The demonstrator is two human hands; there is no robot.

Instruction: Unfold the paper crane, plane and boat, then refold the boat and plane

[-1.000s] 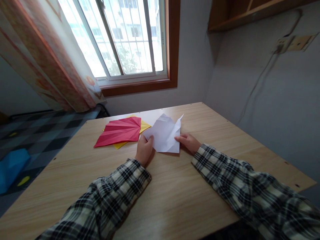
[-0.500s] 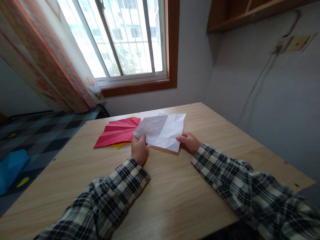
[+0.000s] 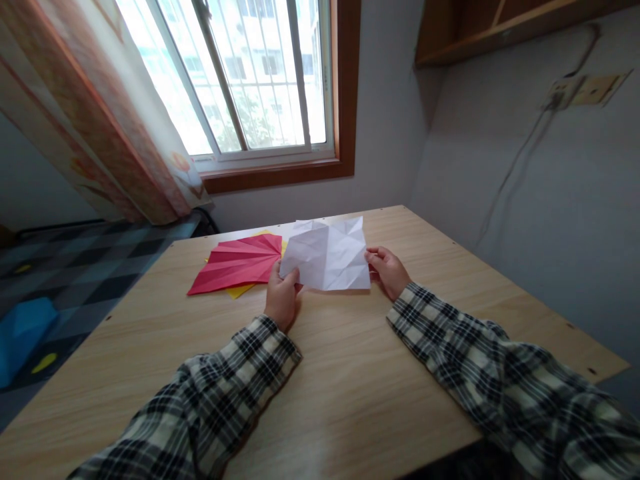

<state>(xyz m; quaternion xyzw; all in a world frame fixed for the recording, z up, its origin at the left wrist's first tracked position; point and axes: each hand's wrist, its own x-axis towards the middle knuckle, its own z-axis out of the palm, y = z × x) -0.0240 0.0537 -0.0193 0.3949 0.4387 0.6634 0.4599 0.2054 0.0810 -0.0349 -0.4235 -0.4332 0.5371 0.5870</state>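
Note:
A creased sheet of white paper (image 3: 333,257) is held up above the table between both hands. My left hand (image 3: 283,293) pinches its lower left corner, thumb in front and fingers mostly behind. At the sheet's right edge, my right hand (image 3: 390,272) pinches it between thumb and fingers. Fold lines run across the paper, and a vertical crease splits a greyer left half from a brighter right half. Just left of it lies a pleated red sheet of paper (image 3: 240,262), with yellow paper (image 3: 241,291) partly showing from beneath.
The wooden table (image 3: 320,387) reaches toward the window wall. A blue folded paper piece (image 3: 25,333) lies on the checked surface (image 3: 125,257) to the left. A curtain (image 3: 115,113) hangs beside the window, and a wall shelf (image 3: 470,53) juts out at upper right.
The white paper has turned so its lower edge is nearly level, its right side rising. My right hand has shifted slightly up and right, and my left thumb a little right. The red sheet stays put.

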